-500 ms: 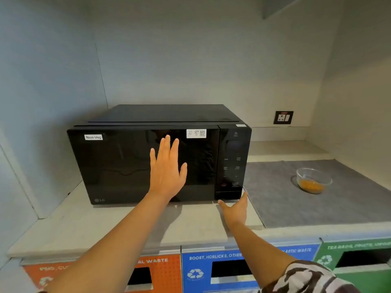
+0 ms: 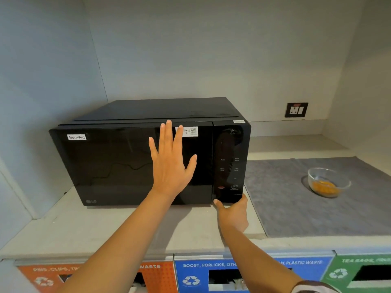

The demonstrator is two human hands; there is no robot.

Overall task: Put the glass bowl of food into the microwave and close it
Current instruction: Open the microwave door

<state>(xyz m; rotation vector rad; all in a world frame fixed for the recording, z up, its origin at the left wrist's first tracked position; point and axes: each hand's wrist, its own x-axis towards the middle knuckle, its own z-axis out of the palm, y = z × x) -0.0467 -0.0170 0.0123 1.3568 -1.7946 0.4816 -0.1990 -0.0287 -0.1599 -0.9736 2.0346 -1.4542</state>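
The microwave (image 2: 148, 157) occupies the centre of the frame, standing on a pale counter (image 2: 69, 227) with its door shut. A "Non-Veg" label (image 2: 76, 137) sits at the upper left of the door; a QR sticker (image 2: 190, 131) sits at the upper right of the door, partly behind a fingertip.

The left hand (image 2: 172, 163) lies flat against the door glass, fingers spread and pointing up, thumb out to the right. It holds nothing.

The right hand (image 2: 232, 214) is at the lower right corner of the microwave, below the control panel (image 2: 229, 163). The thumb touches the bottom edge left of the panel; the fingers reach under or around the corner. Whether they grip anything cannot be told.

The glass bowl (image 2: 329, 182) stands upright on a grey mat (image 2: 296, 204) at the right of the frame, well apart from the microwave and from both hands. It contains a small amount of orange food (image 2: 322, 186) lying in its bottom; most of the bowl is unfilled.

Along the bottom edge of the frame, three waste bins are built in below the counter: an orange bin (image 2: 156, 278), a blue bin (image 2: 194, 275) and a green bin (image 2: 347, 271). Contents show faintly through the blue bin's slot but cannot be identified.

A wall socket (image 2: 296, 109) is mounted at the upper right, behind the mat.
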